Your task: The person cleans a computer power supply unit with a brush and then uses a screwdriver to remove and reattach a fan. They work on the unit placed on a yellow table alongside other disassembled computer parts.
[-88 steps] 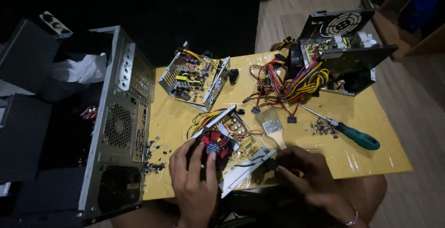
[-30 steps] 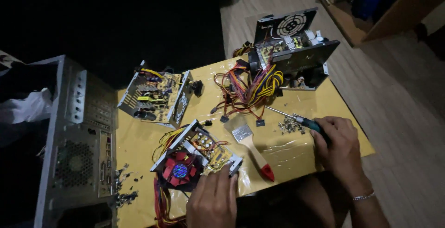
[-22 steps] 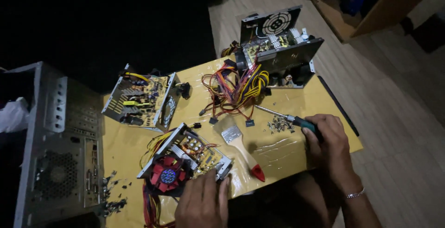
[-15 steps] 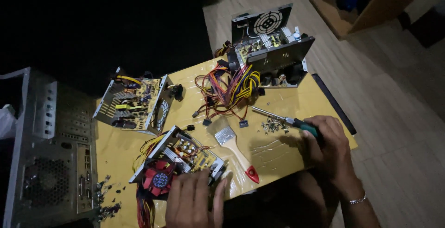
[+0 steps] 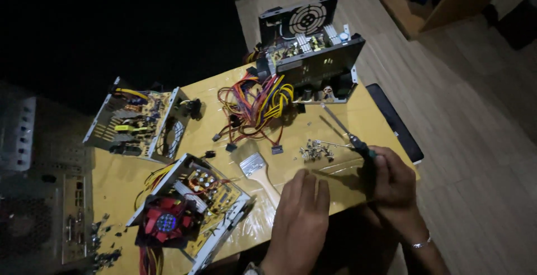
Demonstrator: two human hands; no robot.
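Yellow film-wrapped tabletop [image 5: 128,180] carries three opened sheet-metal power supplies; the nearest [image 5: 190,208], with a red fan, lies apart from both hands. The left hand [image 5: 299,224] hovers flat, fingers spread, empty, over the wooden paintbrush [image 5: 260,174]. The right hand [image 5: 394,182] is closed round a screwdriver [image 5: 344,132] beside tiny loose screws [image 5: 316,151], so picking up the driver seems the step underway, and seating its slim tip would call for care.

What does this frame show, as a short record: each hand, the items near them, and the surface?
right hand: grips a screwdriver, tip pointing away over the table
left hand: open, flat on the table, over the brush handle
screws: small pile just beyond both hands
nearest unit: opened power supply with red fan, left of the left hand
surface: yellow table, film-covered
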